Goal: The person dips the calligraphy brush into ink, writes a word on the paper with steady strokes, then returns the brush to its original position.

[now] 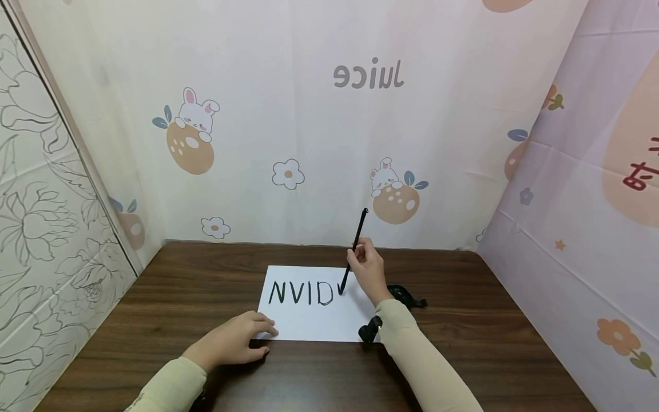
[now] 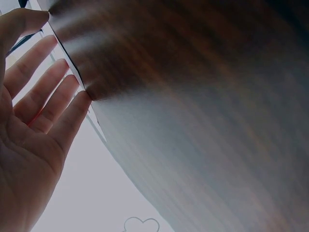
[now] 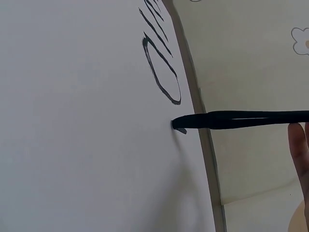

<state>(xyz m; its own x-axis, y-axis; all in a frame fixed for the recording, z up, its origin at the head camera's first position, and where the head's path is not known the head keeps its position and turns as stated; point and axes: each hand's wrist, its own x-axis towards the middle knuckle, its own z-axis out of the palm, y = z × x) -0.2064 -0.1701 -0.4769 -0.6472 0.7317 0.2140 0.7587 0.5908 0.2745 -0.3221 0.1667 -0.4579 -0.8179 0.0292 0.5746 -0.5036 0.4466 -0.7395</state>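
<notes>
A white sheet of paper [image 1: 314,325] lies on the table with dark brushed letters [image 1: 301,293] reading NVID. My right hand [image 1: 369,270] pinches a black writing brush [image 1: 357,236] by its handle, tilted above the paper. In the right wrist view the dark tip of the brush [image 3: 193,121] touches the paper [image 3: 87,125] beside the D, at a short fresh stroke. My left hand [image 1: 235,339] rests at the paper's lower left corner, fingers extended over its edge. The left wrist view shows the left hand [image 2: 36,121] from the palm side, fingers spread.
A glossy black object [image 1: 405,295] lies on the wooden table [image 1: 463,343] right of the paper, partly behind the right wrist. Another small black object [image 1: 369,331] sits by the right sleeve. A printed curtain [image 1: 288,114] hangs behind the table, with patterned cloth on both sides.
</notes>
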